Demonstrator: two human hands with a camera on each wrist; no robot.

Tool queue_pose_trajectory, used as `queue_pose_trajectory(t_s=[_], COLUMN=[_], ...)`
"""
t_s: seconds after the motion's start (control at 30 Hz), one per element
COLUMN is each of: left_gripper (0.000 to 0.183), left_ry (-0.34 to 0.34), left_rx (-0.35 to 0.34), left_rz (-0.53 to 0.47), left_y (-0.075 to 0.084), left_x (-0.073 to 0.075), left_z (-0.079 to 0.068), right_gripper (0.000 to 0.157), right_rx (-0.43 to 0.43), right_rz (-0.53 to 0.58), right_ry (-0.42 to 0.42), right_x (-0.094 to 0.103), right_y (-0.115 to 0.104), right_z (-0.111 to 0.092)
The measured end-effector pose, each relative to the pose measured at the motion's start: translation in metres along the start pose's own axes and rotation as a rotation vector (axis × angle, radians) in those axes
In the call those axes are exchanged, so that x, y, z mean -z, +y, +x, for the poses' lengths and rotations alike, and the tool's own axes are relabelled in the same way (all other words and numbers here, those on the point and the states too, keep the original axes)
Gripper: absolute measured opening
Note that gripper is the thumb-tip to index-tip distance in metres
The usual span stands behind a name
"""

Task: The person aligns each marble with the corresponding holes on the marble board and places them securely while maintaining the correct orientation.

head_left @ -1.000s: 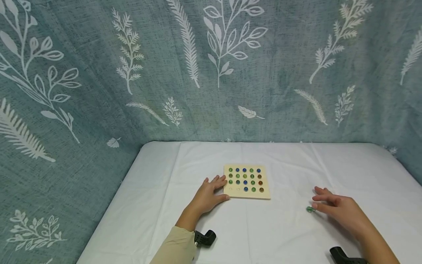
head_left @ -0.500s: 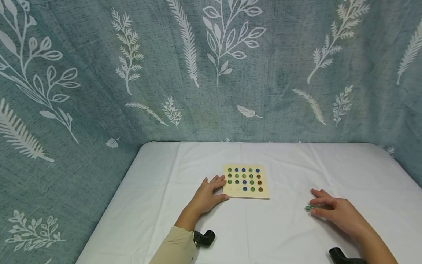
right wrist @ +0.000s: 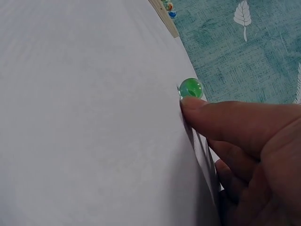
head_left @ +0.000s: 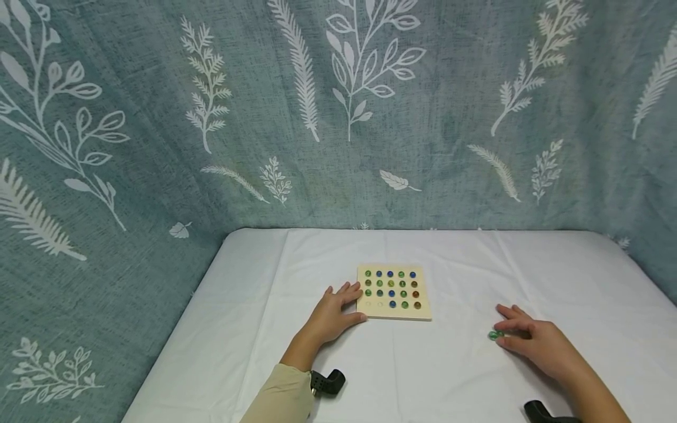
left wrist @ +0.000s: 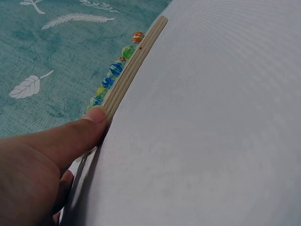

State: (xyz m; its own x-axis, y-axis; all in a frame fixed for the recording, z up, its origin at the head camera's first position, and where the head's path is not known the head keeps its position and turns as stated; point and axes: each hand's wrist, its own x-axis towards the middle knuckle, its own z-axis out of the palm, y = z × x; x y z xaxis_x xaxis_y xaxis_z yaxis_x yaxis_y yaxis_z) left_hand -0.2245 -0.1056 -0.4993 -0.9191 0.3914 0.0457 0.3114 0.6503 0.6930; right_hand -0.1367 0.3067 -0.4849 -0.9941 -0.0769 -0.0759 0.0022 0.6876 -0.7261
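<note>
My left hand [head_left: 332, 314] rests at the left side of a pale wooden board [head_left: 400, 313]. Its fingers reach the left edge, and the thumb presses the front left corner; in the left wrist view the thumb [left wrist: 75, 136] lies against the board's edge [left wrist: 136, 66]. Glass marbles [head_left: 391, 293] in green, blue and amber sit in rows on the board, with two bare dimples at the front left. To the right, my right hand [head_left: 539, 346] has thumb and index finger on either side of a green marble [head_left: 500, 333]. Another green marble [head_left: 493, 335] lies beside it.
A white cloth [head_left: 444, 376] covers the table, which ends at a teal leaf-print curtain [head_left: 317, 194] behind and to the left. Black wrist cameras [head_left: 329, 382] project from both wrists close above the cloth.
My right hand has shifted slightly left and its thumb has come nearer, around the green marbles; two now show where one showed before. The left hand and board have stayed in place.
</note>
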Motion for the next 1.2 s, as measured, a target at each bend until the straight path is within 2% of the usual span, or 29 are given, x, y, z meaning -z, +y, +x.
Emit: queue_pose_trajectory(t_s=[0.47, 0.87, 1.2], left_gripper=[0.064, 0.064, 0.064], left_ry=[0.002, 0.007, 0.008], left_rx=[0.005, 0.004, 0.026], left_rz=[-0.006, -0.01, -0.023], left_y=[0.0, 0.0011, 0.0017], left_x=[0.0001, 0.0011, 0.001], left_z=[-0.0007, -0.0007, -0.001], right_gripper=[0.049, 0.047, 0.051], right_rx=[-0.032, 0.001, -0.031], right_rz=[-0.013, 0.009, -0.054], right_ry=[0.0, -0.013, 0.008], right_x=[-0.0003, 0.0013, 0.0011], right_y=[0.0007, 0.002, 0.0001], right_z=[0.0021, 0.0007, 0.0008])
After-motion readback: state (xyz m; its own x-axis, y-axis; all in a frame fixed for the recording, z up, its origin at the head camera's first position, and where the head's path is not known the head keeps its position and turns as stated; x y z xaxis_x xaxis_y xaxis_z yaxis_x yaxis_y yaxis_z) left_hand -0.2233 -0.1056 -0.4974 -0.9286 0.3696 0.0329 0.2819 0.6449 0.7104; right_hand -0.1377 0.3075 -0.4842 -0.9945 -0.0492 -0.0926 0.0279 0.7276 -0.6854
